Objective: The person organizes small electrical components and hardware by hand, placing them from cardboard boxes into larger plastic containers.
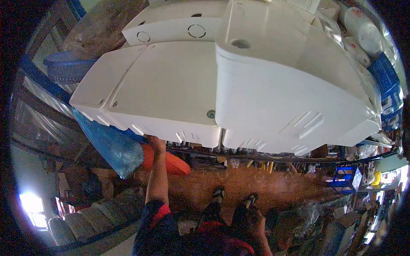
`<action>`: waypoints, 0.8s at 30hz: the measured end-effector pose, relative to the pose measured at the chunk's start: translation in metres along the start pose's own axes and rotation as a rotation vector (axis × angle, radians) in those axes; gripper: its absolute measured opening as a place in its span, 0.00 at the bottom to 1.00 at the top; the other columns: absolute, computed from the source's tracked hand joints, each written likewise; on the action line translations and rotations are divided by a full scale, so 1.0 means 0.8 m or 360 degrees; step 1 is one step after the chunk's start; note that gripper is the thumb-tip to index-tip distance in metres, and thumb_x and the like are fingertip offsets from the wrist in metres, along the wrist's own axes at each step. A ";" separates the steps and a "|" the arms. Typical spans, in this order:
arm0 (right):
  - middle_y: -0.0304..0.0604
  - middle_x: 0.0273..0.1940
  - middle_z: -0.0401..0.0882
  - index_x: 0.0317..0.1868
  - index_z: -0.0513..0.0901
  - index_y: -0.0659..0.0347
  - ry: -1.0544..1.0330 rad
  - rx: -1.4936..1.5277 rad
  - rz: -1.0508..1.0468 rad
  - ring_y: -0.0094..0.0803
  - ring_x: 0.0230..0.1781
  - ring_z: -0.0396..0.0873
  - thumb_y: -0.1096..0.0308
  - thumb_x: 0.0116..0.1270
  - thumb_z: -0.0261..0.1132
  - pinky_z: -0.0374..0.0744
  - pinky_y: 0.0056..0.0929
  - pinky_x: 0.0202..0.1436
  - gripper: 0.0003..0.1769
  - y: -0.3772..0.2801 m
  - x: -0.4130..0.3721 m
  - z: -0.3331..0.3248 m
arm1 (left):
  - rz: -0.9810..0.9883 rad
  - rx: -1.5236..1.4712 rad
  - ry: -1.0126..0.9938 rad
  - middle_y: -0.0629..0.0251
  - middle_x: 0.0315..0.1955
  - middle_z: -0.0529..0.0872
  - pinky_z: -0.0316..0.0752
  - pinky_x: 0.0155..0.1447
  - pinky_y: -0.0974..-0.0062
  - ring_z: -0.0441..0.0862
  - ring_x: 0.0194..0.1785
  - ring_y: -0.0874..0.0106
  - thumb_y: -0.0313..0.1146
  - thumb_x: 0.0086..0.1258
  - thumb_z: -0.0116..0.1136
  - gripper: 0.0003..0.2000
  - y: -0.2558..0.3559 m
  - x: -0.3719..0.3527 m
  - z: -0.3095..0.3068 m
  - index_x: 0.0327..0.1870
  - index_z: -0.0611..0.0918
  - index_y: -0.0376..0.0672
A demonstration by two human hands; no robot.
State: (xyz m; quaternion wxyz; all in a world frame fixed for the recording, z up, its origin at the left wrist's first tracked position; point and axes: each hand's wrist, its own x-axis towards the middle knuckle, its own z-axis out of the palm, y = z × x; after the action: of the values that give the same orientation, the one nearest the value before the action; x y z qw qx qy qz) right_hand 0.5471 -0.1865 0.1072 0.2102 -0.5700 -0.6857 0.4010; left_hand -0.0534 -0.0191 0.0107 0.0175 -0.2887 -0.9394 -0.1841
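My left hand (pixel 157 144) reaches up to the lower edge of a white plastic enclosure box (pixel 166 81), its fingers hidden behind that edge. Right beside the wrist lies a flat orange piece (pixel 171 163), overlapped by a blue plastic bag (pixel 113 145) on its left. A larger white box (pixel 294 85) with rounded corners and corner screw recesses sits to the right, and a narrower white box (pixel 106 77) to the left. My right hand (pixel 255 221) hangs low near my body, dark and grainy, with its fingers not distinct.
Behind stands another white box (pixel 175 30) with round knock-out marks. A blue basket (pixel 68 66) is at the left, with wrapped white rolls (pixel 363 32) at the far right. Below are a brown floor (pixel 256 179), a blue stool (pixel 343 177) and stacked pale sacks (pixel 94 217).
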 end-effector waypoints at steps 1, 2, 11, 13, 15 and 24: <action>0.46 0.43 0.80 0.48 0.77 0.65 0.0013 -0.0001 -0.0020 0.35 0.42 0.79 0.74 0.55 0.63 0.76 0.30 0.46 0.17 0.002 0.000 0.000 | -0.0027 0.0003 -0.0011 0.45 0.46 0.78 0.73 0.52 0.60 0.75 0.51 0.51 0.31 0.60 0.55 0.14 0.003 -0.005 -0.001 0.47 0.77 0.35; 0.46 0.43 0.80 0.48 0.77 0.65 -0.0022 0.0040 0.0065 0.35 0.43 0.79 0.74 0.55 0.63 0.76 0.30 0.47 0.17 0.004 -0.003 -0.002 | -0.0046 0.0005 -0.0033 0.45 0.46 0.78 0.74 0.51 0.60 0.76 0.50 0.51 0.31 0.60 0.55 0.14 0.004 -0.009 -0.004 0.46 0.77 0.35; 0.43 0.39 0.79 0.47 0.78 0.65 0.0051 0.0209 0.0303 0.31 0.40 0.77 0.74 0.60 0.61 0.75 0.28 0.45 0.14 -0.055 0.000 -0.020 | 0.0211 0.0006 0.0086 0.46 0.43 0.79 0.74 0.51 0.60 0.77 0.48 0.52 0.28 0.59 0.56 0.13 0.044 -0.019 -0.038 0.45 0.78 0.34; 0.45 0.39 0.79 0.45 0.78 0.65 0.0069 0.0220 0.0317 0.32 0.39 0.77 0.75 0.60 0.61 0.75 0.28 0.43 0.12 -0.044 -0.006 -0.022 | 0.0538 0.0076 0.0144 0.45 0.46 0.78 0.73 0.53 0.57 0.77 0.49 0.52 0.29 0.59 0.56 0.16 0.034 -0.029 -0.045 0.48 0.76 0.33; 0.47 0.41 0.80 0.45 0.77 0.65 0.0049 0.0233 0.0343 0.34 0.40 0.78 0.75 0.58 0.61 0.75 0.28 0.44 0.13 0.012 -0.018 -0.011 | 0.0540 0.0160 0.0044 0.41 0.51 0.75 0.67 0.61 0.57 0.69 0.59 0.47 0.33 0.63 0.52 0.22 0.044 -0.064 -0.057 0.57 0.70 0.30; 0.47 0.39 0.81 0.44 0.77 0.63 0.0113 0.0001 -0.0141 0.36 0.39 0.80 0.76 0.54 0.62 0.76 0.29 0.40 0.15 -0.059 -0.003 -0.030 | 0.0670 0.0050 -0.0076 0.43 0.58 0.68 0.57 0.67 0.51 0.60 0.65 0.47 0.38 0.67 0.50 0.23 0.044 -0.271 -0.057 0.62 0.68 0.40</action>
State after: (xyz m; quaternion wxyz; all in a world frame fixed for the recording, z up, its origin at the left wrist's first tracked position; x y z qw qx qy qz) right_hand 0.5367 -0.1826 0.1592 0.2521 -0.5528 -0.7022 0.3711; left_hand 0.1433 -0.1249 0.0350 0.0377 -0.4825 -0.8612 -0.1550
